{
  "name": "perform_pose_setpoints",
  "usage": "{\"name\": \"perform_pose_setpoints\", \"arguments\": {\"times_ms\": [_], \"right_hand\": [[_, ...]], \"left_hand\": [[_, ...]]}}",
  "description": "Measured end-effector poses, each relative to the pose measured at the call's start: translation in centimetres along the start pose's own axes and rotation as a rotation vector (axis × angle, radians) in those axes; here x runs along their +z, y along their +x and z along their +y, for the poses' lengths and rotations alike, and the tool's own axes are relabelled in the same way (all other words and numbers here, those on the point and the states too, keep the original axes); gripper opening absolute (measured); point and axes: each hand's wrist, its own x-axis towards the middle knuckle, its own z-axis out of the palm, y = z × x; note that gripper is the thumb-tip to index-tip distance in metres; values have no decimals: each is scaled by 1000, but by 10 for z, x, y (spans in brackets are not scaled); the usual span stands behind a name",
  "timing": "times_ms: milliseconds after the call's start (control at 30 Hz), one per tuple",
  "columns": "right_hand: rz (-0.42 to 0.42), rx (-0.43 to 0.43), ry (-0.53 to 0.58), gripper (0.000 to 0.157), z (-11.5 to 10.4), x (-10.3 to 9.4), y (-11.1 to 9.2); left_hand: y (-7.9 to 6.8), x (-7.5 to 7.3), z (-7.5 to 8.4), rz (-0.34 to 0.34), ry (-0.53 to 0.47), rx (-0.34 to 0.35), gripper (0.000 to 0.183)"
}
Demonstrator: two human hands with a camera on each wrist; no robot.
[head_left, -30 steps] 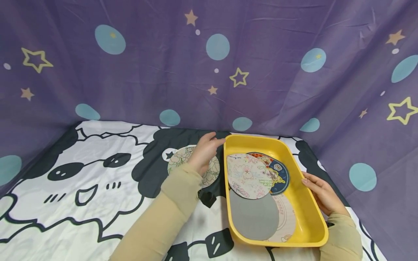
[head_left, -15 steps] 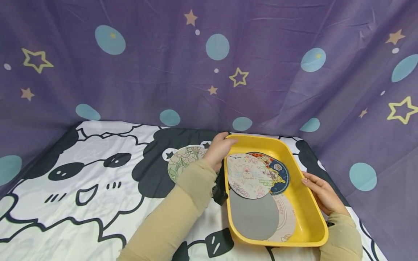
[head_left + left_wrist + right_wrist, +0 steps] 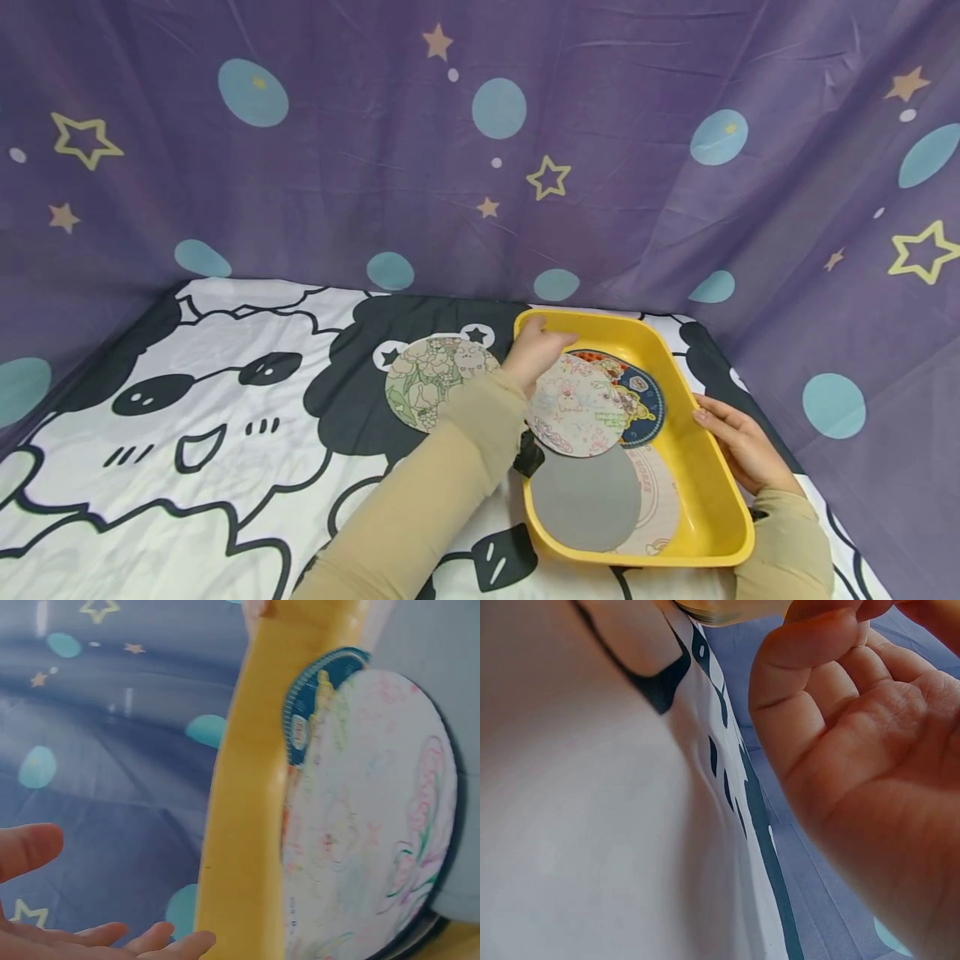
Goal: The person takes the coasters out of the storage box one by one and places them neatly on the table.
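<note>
My left hand (image 3: 538,357) is over the far left part of a yellow tray (image 3: 705,508), with nothing in its fingers. In the left wrist view its thumb and fingers (image 3: 146,941) are spread apart. My right hand (image 3: 752,450) grips the tray's right rim, fingertips at the edge. Inside the tray lie round mats: a white one with pink drawings (image 3: 576,410) over a blue and red one (image 3: 647,408), and a plain grey one (image 3: 585,500) partly covering a pale pink one (image 3: 662,500). A green flower-patterned round mat (image 3: 426,379) lies outside, left of the tray, partly hidden by my left arm.
A black and white cartoon cloth (image 3: 225,500) covers the surface beneath the tray. Behind it and at the right hangs a purple curtain (image 3: 360,167) with stars and blue dots, close to the tray's far end.
My left hand has moved right, from above the green mat, across the tray's left rim to over the tray. The right hand and the tray have stayed put.
</note>
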Motion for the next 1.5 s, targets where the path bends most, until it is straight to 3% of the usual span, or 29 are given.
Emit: {"name": "perform_pose_setpoints", "arguments": {"times_ms": [300, 467, 800, 967, 1167, 1500], "right_hand": [[11, 9, -10, 32, 0, 0, -1], [15, 9, -22, 31, 0, -1, -1], [22, 2, -12, 32, 1, -2, -3], [8, 2, 12, 32, 1, -2, -3], [8, -6, 9, 33, 1, -1, -3], [16, -4, -19, 30, 0, 0, 0]], "left_hand": [[9, 16, -6, 50, 149, 25, 75], [13, 19, -5, 82, 294, 57, 71], [14, 25, -4, 132, 646, 33, 47], [12, 28, -4, 105, 704, 3, 45], [13, 27, -7, 56, 703, -11, 38], [20, 24, -14, 31, 747, -21, 33]]}}
